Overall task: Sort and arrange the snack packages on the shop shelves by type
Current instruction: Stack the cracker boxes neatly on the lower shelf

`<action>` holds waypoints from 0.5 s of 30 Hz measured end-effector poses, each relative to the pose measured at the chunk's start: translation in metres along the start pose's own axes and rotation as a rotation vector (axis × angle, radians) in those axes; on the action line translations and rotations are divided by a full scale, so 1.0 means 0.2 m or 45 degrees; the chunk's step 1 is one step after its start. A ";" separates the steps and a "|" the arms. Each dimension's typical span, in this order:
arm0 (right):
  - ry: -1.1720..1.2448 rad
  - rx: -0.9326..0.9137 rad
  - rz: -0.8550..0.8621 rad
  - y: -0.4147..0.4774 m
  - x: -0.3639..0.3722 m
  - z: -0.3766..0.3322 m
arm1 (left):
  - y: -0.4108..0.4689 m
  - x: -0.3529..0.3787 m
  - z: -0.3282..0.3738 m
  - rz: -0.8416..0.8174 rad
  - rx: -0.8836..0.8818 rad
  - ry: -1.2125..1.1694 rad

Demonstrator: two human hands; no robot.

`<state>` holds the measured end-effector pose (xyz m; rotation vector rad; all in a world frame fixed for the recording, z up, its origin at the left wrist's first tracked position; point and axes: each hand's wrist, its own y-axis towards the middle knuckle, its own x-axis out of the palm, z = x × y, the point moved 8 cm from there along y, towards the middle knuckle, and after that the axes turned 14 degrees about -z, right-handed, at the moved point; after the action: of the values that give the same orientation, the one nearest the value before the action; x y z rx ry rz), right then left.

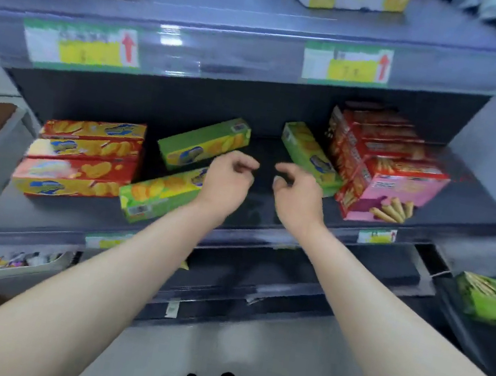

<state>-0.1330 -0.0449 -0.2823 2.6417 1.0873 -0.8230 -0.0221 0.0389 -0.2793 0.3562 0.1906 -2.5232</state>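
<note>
Mid-frame above the middle shelf (257, 209): left grip (228, 181) and right grip (296, 196), side by side, fingers loosely curled, clasping nothing. Around them, askew, three green boxes (203, 143). Centre left, stacked red boxes (86, 156); centre right, red-and-pink boxes (386, 169).

This is looking like a shop. Grey shelves (240, 0) are holding many snack boxes (86, 156) in the middle of the frame, and price tags (81, 42) with red arrows are sticking along the shelf edges near the top.
</note>
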 end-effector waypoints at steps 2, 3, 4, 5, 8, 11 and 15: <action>-0.004 0.044 0.103 -0.08 -0.27 0.15 | 0.01 0.29 0.11 -0.128 0.009 0.018; -0.002 0.072 0.148 -0.12 -0.40 0.22 | 0.02 0.44 0.16 -0.192 0.004 0.020; 0.011 0.096 0.189 -0.15 -0.52 0.29 | 0.02 0.57 0.21 -0.253 0.002 0.015; 0.028 0.122 0.229 -0.19 -0.63 0.35 | 0.01 0.69 0.25 -0.306 0.004 0.005; 0.087 0.195 0.342 -0.30 -0.89 0.52 | 0.00 0.97 0.35 -0.415 0.000 -0.018; 0.135 0.225 0.427 -0.38 -1.05 0.65 | -0.01 1.16 0.41 -0.480 -0.004 0.014; 0.133 0.270 0.496 -0.41 -1.18 0.75 | 0.01 1.30 0.46 -0.545 -0.026 -0.009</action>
<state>-0.3915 -0.1791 -0.2742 2.9597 0.4936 -0.7583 -0.2478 -0.1190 -0.2682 0.3249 0.3184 -2.9404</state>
